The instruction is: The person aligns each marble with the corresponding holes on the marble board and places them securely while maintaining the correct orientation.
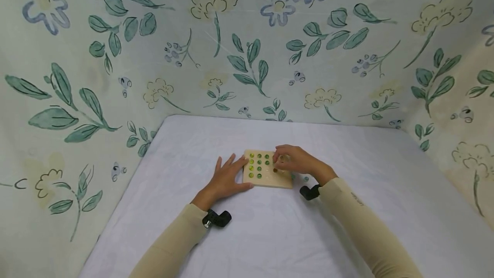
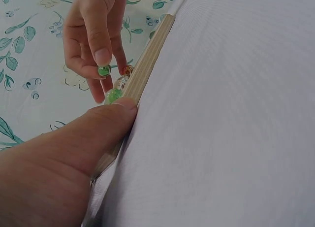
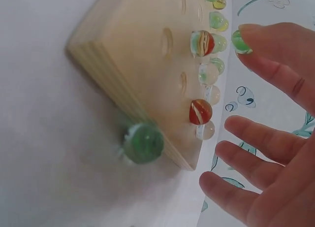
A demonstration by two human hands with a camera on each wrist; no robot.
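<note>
Right, we're on the white cloth [image 1: 251, 243], and the wooden board [image 1: 273, 181] lies just off centre towards 5 o'clock in the head view. At its 8 to 9 o'clock side sits the left hand [image 1: 227, 179], fingers spread wide and straight, thumb pressing the near edge by the 7 o'clock corner, steadying touch only, nothing gripped. Over at 2 o'clock comes the right hand [image 1: 295, 161], and look at this: a green marble [image 3: 241, 43] pinched between thumb and forefinger, held over the board, the remaining fingers fanned loosely. On the board, yellow-green marbles [image 1: 251, 168] line the 9 o'clock side, darker green marbles [image 1: 259, 162] in rows next to them, and there's a red-striped marble [image 3: 201, 112] under the right hand! Round holes [image 3: 167, 41] show in the pale wood. Out between 3 and 4 o'clock, loose marbles [image 1: 306, 179] lie on the cloth, near the edge. Beyond, at 12, a flowered backdrop [image 1: 247, 55]; beige sleeves [image 1: 359, 218] reach in from 7 and 5.
</note>
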